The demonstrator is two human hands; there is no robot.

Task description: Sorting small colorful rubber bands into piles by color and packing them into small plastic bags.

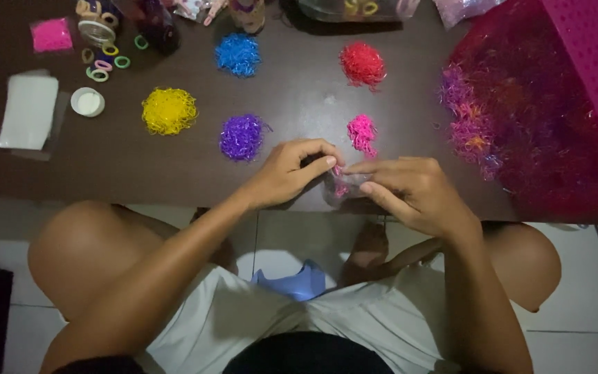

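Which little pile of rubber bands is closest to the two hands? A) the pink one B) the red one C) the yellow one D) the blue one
A: the pink pile lies just above where the left hand and right hand meet over a small clear bag; the yellow pile, blue pile and red pile lie farther off.

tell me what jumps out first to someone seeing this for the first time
The small bright heaps of tiny elastic bands on the dark table: a yellow heap at left, a blue heap and a red heap further back, a purple heap nearer. At the near edge the left hand and right hand pinch a small clear bag with pink bands inside. A big pink-and-purple mass fills the right.
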